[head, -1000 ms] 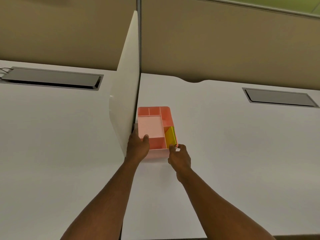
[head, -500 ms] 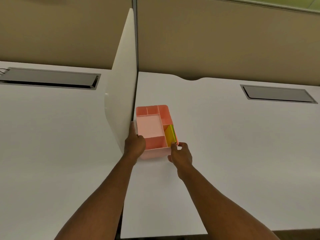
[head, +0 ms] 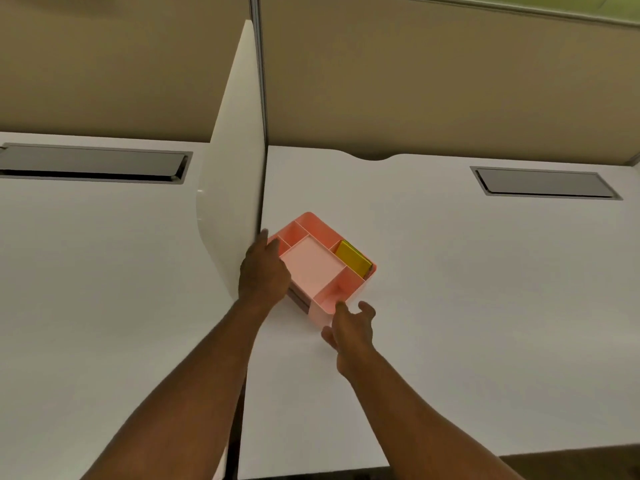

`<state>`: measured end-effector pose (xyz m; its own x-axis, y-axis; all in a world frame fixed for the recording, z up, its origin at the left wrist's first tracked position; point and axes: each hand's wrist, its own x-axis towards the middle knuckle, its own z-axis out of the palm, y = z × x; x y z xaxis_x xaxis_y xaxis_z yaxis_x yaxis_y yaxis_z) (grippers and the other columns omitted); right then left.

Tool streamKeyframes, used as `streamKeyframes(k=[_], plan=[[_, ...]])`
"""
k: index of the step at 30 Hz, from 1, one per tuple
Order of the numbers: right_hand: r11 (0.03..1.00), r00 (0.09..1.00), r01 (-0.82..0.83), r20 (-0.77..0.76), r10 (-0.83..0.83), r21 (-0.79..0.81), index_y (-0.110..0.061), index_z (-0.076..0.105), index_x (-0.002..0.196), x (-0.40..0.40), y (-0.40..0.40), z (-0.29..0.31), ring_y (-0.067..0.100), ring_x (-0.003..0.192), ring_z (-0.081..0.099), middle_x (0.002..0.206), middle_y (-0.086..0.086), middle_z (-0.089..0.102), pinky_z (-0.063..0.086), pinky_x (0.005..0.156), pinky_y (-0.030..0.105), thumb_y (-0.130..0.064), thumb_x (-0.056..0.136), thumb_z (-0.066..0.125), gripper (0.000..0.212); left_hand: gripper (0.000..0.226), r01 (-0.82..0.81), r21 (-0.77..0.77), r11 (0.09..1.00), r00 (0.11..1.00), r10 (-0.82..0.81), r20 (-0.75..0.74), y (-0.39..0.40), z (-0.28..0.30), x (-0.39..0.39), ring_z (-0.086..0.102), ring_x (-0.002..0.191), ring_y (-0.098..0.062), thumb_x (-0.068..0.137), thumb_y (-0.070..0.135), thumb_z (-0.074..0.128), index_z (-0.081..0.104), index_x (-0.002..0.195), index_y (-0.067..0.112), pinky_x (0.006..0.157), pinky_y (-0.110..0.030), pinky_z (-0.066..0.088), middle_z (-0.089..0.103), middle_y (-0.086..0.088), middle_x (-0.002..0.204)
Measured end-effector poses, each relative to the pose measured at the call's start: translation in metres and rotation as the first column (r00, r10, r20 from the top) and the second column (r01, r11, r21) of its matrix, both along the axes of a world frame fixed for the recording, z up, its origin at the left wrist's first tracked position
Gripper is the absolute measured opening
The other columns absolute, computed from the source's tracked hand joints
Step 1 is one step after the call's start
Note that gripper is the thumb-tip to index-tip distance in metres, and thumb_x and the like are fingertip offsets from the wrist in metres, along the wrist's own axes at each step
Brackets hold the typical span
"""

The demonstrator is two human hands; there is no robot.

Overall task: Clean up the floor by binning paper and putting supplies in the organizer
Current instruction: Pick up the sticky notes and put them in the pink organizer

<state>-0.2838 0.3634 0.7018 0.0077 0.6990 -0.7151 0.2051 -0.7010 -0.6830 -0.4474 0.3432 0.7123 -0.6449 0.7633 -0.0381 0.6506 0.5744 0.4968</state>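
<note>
Desk divider stands at eleven o'clock of the pink organizer; left hand rests on the organizer's nine o'clock side, fingers loosely spread over its rim; organizer sits skewed on the white desk, a yellow pad in its two o'clock compartment; right hand at five o'clock, fingers spread, holding nothing.
</note>
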Motion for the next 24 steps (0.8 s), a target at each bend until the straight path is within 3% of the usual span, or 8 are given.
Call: streamKeyframes(k=[3,5,10,13,18,21,24], plan=[[0.995,0.999,-0.037,-0.006,0.038,0.092,-0.027,0.041,0.132,0.001,0.016,-0.001,0.023,0.09,0.066,0.118,0.007,0.058,0.06,0.078,0.034,-0.03,0.098,0.052,0.036,0.055,0.058,-0.082,0.995,0.998,-0.058,0.009,-0.007,-0.005,0.001,0.045,0.128,-0.034,0.091,0.008,0.058,0.038,0.142,0.008,0.102,-0.043,0.046,0.023,-0.01,0.159],[0.98,0.995,-0.083,0.068,0.071,0.18,-0.023,0.051,0.125,0.004,0.031,0.001,0.023,0.087,0.067,0.113,0.006,0.061,0.059,0.069,0.031,-0.027,0.098,0.048,0.028,0.059,0.041,-0.111,0.993,0.998,-0.046,-0.041,-0.019,-0.01,0.009,0.048,0.122,-0.032,0.088,0.006,0.061,0.035,0.141,0.007,0.098,-0.039,0.047,0.022,-0.013,0.157],[0.911,0.934,-0.296,0.286,0.213,0.287,-0.019,0.063,0.114,-0.003,0.057,0.003,0.027,0.098,0.066,0.114,0.007,0.067,0.056,0.089,0.044,-0.028,0.097,0.041,0.029,0.042,-0.019,-0.187,0.982,0.973,-0.025,-0.231,-0.054,-0.016,0.027,0.051,0.109,-0.025,0.091,0.007,0.056,0.044,0.131,0.006,0.092,-0.031,0.05,0.035,-0.017,0.143],[0.877,0.917,-0.36,0.295,0.27,0.317,-0.023,0.061,0.119,-0.002,0.072,0.008,0.024,0.1,0.064,0.114,0.003,0.066,0.056,0.09,0.042,-0.03,0.096,0.045,0.029,0.04,-0.024,-0.191,0.981,0.967,-0.025,-0.252,-0.062,-0.016,0.042,0.053,0.108,-0.022,0.094,0.008,0.053,0.044,0.133,0.006,0.097,-0.031,0.051,0.041,-0.014,0.138],[0.877,0.925,-0.353,0.265,0.273,0.327,-0.024,0.062,0.118,-0.007,0.077,0.001,0.025,0.101,0.065,0.113,0.003,0.066,0.057,0.089,0.044,-0.029,0.094,0.048,0.028,0.056,-0.022,-0.197,0.98,0.969,-0.027,-0.244,-0.07,-0.017,0.042,0.053,0.113,-0.022,0.097,0.008,0.05,0.025,0.147,0.002,0.101,-0.034,0.049,0.03,-0.013,0.149],[0.891,0.942,-0.311,0.236,0.241,0.332,-0.024,0.061,0.113,-0.009,0.08,-0.004,0.026,0.1,0.065,0.111,0.005,0.066,0.056,0.09,0.044,-0.03,0.095,0.049,0.022,0.045,-0.033,-0.169,0.985,0.97,-0.009,-0.243,-0.069,-0.015,0.041,0.054,0.109,-0.022,0.097,0.01,0.051,0.039,0.14,0.004,0.097,-0.034,0.052,0.04,-0.012,0.143],[0.916,0.963,-0.242,0.195,0.186,0.319,-0.02,0.056,0.106,-0.013,0.092,-0.002,0.026,0.098,0.065,0.107,0.007,0.065,0.055,0.09,0.045,-0.035,0.094,0.053,0.019,0.033,0.011,-0.112,0.994,0.953,-0.045,-0.299,-0.075,-0.014,0.05,0.059,0.103,-0.03,0.088,0.006,0.064,0.06,0.12,0.004,0.082,-0.039,0.058,0.057,-0.017,0.128]])
